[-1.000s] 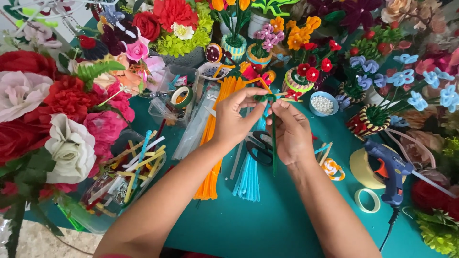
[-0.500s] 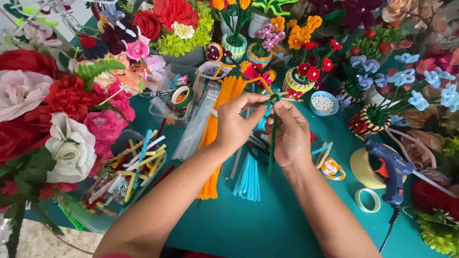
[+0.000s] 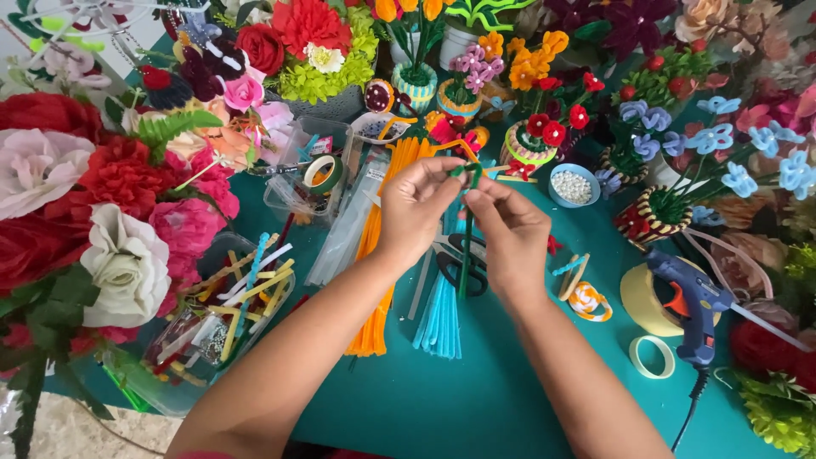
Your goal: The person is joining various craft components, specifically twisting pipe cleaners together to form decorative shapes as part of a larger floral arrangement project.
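Both hands are working over the teal table (image 3: 476,399). Left hand (image 3: 416,212) and right hand (image 3: 510,234) are pinching a green pipe cleaner (image 3: 466,246), fingertips closed on its bent top end, stem hanging down between the 2 hands above the black scissors (image 3: 463,268). Clear plastic tub (image 3: 200,331) at left is holding mixed cut pipe cleaner scraps. Clear box (image 3: 297,183) is holding a green tape roll (image 3: 323,172). Small blue bowl (image 3: 571,185) is holding white beads. Orange pipe cleaners (image 3: 374,280) and light blue pipe cleaners (image 3: 440,319) are lying loose on the table. Blue glue gun (image 3: 693,297) is lying at right, by 1 tape ring (image 3: 652,356).
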